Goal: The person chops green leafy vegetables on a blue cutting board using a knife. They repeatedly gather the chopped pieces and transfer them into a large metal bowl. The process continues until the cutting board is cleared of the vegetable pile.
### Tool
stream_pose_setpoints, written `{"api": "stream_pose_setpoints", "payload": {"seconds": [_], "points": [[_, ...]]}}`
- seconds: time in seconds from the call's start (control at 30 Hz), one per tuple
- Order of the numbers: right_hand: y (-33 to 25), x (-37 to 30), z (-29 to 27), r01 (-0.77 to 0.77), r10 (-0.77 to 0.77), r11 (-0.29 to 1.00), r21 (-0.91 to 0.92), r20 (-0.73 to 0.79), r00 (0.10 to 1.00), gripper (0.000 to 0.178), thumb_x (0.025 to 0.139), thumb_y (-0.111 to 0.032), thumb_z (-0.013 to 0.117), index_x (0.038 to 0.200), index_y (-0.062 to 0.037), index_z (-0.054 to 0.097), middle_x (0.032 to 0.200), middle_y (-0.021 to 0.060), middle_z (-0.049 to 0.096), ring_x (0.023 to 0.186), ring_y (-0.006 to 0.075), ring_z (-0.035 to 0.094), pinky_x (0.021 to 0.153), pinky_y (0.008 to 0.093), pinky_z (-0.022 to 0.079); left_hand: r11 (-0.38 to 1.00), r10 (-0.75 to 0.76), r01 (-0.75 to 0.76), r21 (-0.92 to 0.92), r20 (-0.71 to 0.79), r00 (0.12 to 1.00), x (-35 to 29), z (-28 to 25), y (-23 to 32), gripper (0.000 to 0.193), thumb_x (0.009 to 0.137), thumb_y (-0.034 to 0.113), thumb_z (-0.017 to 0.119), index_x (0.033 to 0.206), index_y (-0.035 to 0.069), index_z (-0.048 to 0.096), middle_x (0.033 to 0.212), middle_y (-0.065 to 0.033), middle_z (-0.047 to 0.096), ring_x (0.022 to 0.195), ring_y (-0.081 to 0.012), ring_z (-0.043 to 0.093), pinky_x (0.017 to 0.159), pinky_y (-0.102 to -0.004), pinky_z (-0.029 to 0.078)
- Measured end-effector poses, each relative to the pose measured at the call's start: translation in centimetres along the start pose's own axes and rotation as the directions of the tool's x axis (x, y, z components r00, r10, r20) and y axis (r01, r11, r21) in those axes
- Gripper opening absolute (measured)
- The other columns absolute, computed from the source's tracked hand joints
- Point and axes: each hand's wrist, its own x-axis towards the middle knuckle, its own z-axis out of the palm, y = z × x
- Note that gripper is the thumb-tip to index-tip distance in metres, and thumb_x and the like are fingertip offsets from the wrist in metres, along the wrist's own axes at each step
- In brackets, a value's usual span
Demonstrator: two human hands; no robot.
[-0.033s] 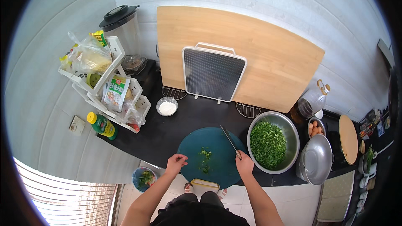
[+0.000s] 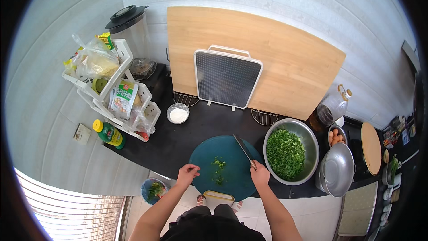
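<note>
My right hand (image 2: 259, 174) is closed round the handle of a kitchen knife (image 2: 243, 147). Its blade points away from me over the right part of a round dark-green cutting board (image 2: 236, 183). At the board's left edge is my left hand (image 2: 187, 175), its fingers curled in loosely and nothing visible in them. Some chopped green bits (image 2: 218, 171) are scattered on the board between my hands. To the right of the knife hand stands a wide steel bowl (image 2: 314, 147) holding a heap of chopped greens (image 2: 285, 156).
A small bowl of white powder (image 2: 178, 115) sits behind the board. Further right are a steel colander (image 2: 337, 169), a bowl of eggs (image 2: 335, 138) and a jug of dark liquid (image 2: 329, 109). A tiered white rack (image 2: 125, 78) and a green bottle (image 2: 109, 135) stand left. A bin (image 2: 153, 190) is below.
The knife's tip has shifted very slightly to the left. My left hand and the board look the same.
</note>
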Motion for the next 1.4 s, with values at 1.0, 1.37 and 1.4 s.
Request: {"api": "stream_pose_setpoints", "payload": {"seconds": [1.0, 1.37, 1.4], "points": [[-0.9, -3.0, -3.0, 0.042, -0.047, 0.998, 0.050, 0.102, 0.994, 0.020, 0.082, -0.023, 0.061, 0.099, -0.0134, 0.066, 0.084, 0.0114, 0.067, 0.075, 0.0324, 0.064, 0.065, 0.0397, 0.052, 0.998, -0.064, 0.064, 0.005, 0.002, 0.998, 0.0, -0.9, 0.2, 0.008, 0.090, 0.011, 0.058, 0.095, 0.004, 0.060, 0.093, -0.0040, 0.067, 0.072, -0.0113, 0.064, 0.062, -0.0220, 0.048], [-1.7, -7.0, -4.6, 0.201, -0.253, 0.964, 0.174, 0.371, 0.893, 0.022, 0.083, -0.029, 0.062, 0.099, -0.0147, 0.067, 0.088, 0.0070, 0.068, 0.075, 0.0267, 0.065, 0.063, 0.0358, 0.053, 0.999, -0.049, 0.048, -0.016, -0.015, 0.999, 0.0, -1.4, 0.7, 0.009, 0.091, 0.012, 0.058, 0.095, 0.005, 0.060, 0.093, -0.0038, 0.067, 0.072, -0.0105, 0.064, 0.063, -0.0218, 0.048], [-2.0, -7.3, -4.9, 0.176, -0.249, 0.962, 0.207, 0.414, 0.876, 0.022, 0.083, -0.029, 0.062, 0.099, -0.0144, 0.067, 0.089, 0.0065, 0.068, 0.075, 0.0260, 0.065, 0.063, 0.0350, 0.053, 0.999, -0.045, 0.045, -0.017, -0.019, 0.999, 0.0, -1.6, 0.6, 0.009, 0.091, 0.012, 0.058, 0.095, 0.005, 0.060, 0.093, -0.0039, 0.067, 0.072, -0.0104, 0.064, 0.063, -0.0217, 0.048]]}}
